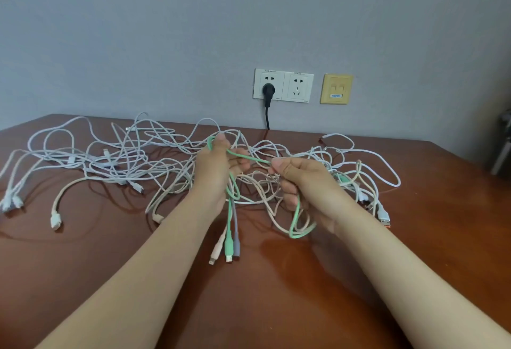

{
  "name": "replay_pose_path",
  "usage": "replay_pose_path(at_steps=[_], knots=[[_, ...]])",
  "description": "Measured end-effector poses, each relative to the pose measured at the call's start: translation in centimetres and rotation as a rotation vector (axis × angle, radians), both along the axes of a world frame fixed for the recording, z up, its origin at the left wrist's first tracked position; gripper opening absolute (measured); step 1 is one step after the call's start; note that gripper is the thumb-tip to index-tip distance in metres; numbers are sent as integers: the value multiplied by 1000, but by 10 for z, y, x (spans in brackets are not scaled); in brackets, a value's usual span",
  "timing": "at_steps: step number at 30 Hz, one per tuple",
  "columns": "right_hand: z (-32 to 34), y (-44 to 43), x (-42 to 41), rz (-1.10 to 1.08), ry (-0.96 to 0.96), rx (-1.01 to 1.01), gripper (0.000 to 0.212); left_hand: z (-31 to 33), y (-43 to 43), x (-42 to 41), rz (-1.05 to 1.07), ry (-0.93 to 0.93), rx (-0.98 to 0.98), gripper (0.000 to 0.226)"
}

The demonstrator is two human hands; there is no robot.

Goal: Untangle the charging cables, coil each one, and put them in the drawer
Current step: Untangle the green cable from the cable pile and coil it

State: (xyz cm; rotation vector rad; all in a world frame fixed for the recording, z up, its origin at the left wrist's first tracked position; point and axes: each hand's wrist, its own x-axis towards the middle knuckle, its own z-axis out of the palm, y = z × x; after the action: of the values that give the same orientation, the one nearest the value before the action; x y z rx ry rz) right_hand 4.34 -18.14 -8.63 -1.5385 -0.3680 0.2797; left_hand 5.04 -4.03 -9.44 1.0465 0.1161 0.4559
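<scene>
Brown table ran off frame at both sides. Cable tangle sprawled over its far half, strands too knotted to trace. Left hand and right hand each curled round the green cable, taut between them above the table; fingertips mostly hidden.

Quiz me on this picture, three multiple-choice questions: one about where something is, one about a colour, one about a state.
1. Where is the black plug plugged in?
A. the yellow wall plate
B. the left white socket
C. the right white socket

2. Which cable do the left hand and the right hand hold?
A. a black cable
B. an orange cable
C. the green cable

3. How do the charging cables lie on the table?
A. tangled and spread out
B. coiled separately
C. bundled with ties

Answers:
1 B, the plug sits in the left of the two white sockets.
2 C, both hands grip one green strand.
3 A, the strands cross in a loose heap.
</scene>
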Motion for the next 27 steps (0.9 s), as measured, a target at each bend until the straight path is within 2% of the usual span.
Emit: replay_pose_path(at_steps=[3, 6, 8, 10, 11, 12, 14, 18, 22, 27], knots=[[3, -2, 1, 10, -56, -69, 21, 6, 3, -3, -111, -51, -288, 29], [6, -1, -2, 19, -143, -161, 22, 10, 7, -3, -152, -32, -420, 36], [6, -2, -6, -64, -376, -444, 22, 10, 9, -3, -179, -9, -374, 37], [4, -4, -9, -170, -737, -897, 26, 9, 10, -4, -201, 15, -276, 37], [4, -5, -12, -214, -853, -1021, 28, 8, 10, -4, -209, 21, -246, 37], [5, -5, -14, -247, -908, -1052, 31, 8, 10, -4, -217, 26, -233, 37], [7, -5, -15, -298, -942, -1028, 34, 9, 10, -5, -236, 32, -236, 36], [10, -12, -8, -399, -1011, -905, 20, 11, 11, -7, -290, 48, -254, 37], [12, -23, 1, -489, -1071, -819, 15, 13, 9, -9, -323, 62, -236, 36], [9, -21, 4, -436, -1173, -736, 15, 11, 8, -10, -294, 81, -197, 35]])
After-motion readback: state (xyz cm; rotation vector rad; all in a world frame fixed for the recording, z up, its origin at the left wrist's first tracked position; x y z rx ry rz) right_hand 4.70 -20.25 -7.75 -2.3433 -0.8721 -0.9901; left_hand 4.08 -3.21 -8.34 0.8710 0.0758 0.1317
